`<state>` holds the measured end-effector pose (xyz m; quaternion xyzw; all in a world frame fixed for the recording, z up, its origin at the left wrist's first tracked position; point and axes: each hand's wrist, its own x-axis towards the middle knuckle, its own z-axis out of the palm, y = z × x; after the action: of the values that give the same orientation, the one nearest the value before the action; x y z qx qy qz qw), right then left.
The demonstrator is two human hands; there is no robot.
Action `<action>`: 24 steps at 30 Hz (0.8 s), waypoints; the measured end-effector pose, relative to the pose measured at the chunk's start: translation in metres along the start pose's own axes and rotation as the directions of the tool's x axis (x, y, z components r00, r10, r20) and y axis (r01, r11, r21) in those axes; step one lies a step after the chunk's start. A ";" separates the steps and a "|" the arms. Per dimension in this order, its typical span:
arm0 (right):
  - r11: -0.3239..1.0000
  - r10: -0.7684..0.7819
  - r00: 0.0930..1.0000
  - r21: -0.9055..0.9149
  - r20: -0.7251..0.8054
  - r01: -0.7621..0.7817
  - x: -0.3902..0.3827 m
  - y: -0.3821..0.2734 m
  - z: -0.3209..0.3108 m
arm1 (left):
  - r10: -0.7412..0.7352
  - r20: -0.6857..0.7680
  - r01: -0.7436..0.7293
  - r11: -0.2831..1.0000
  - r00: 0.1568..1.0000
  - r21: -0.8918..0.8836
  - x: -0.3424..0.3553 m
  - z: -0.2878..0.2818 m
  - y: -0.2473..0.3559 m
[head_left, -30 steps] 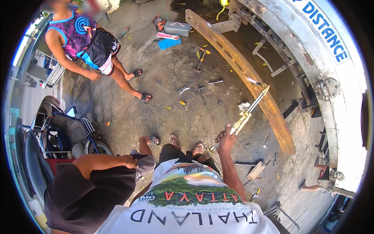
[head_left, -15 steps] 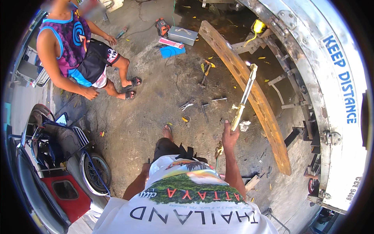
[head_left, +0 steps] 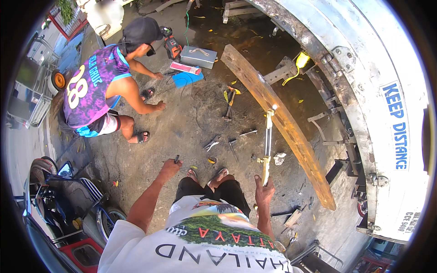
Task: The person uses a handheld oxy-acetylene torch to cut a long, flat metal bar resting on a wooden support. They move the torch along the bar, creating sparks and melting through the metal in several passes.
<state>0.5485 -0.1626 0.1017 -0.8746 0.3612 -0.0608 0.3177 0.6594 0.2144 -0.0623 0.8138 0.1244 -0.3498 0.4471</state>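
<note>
My right hand (head_left: 263,192) is wrapped round the brass handle of a cutting torch (head_left: 268,141), which points away from me. A small bright flame glows at the torch's tip, in front of the long wooden plank (head_left: 291,134). Further left, my left hand (head_left: 169,169) is closed on a small dark object (head_left: 176,159); its kind is too small to tell. Between the hands and beyond them, pliers (head_left: 212,144) and a hammer (head_left: 228,107) lie on the concrete. A crumpled whitish lump (head_left: 279,158) rests just right of the torch.
A co-worker (head_left: 98,91) in a purple sleeveless shirt bends low at the left. Near that person stand a grey metal toolbox (head_left: 199,57) and an orange-black machine (head_left: 173,48). A motorcycle (head_left: 86,200) is parked at lower left; a truck's metal body (head_left: 364,91) fills the right.
My left hand has come forward from beside my thigh, showing the small dark object. The torch sits lower and further left in view. The co-worker has gone from standing to bending down.
</note>
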 end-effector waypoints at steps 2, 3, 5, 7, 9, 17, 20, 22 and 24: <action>1.000 0.005 1.000 0.005 -0.005 -0.005 0.007 0.003 -0.002 | 0.099 0.137 -0.104 0.994 0.986 0.026 -0.002 0.027 0.050; 1.000 0.020 1.000 -0.004 -0.004 -0.020 0.012 0.002 -0.006 | 0.136 0.205 -0.151 0.987 0.969 0.058 -0.016 0.040 0.092; 0.999 -0.016 0.999 0.049 0.035 0.014 0.017 -0.005 0.001 | 0.271 0.287 -0.269 0.962 0.919 -0.045 -0.012 0.064 0.107; 0.994 -0.069 0.997 0.082 0.025 0.066 0.033 0.015 0.001 | 0.301 0.450 -0.322 0.946 0.841 -0.033 -0.049 0.078 0.199; 0.993 -0.059 0.989 0.111 0.132 0.044 0.037 -0.013 0.001 | 0.285 0.484 -0.303 0.952 0.827 -0.042 -0.044 0.093 0.212; 0.963 -0.220 0.889 0.236 0.402 0.132 0.085 -0.062 -0.010 | 0.256 0.418 0.040 0.813 0.872 -0.581 -0.043 0.119 0.291; 0.956 -0.266 0.874 0.226 0.407 0.186 0.099 -0.086 0.001 | 0.287 0.368 0.077 0.688 0.884 -0.722 -0.035 0.107 0.305; 0.946 -0.293 0.856 0.258 0.425 0.195 0.107 -0.113 0.015 | 0.289 0.369 0.102 0.650 0.883 -0.753 0.013 0.112 0.278; 0.966 -0.237 0.869 0.204 0.434 0.161 0.123 -0.122 0.030 | 0.415 0.376 0.088 0.566 0.828 -0.820 0.011 0.087 0.303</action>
<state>0.7205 -0.1641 0.1363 -0.8683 0.1785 0.0841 0.4551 0.7839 -0.0306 0.0932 0.3960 0.0612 -0.4187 0.8150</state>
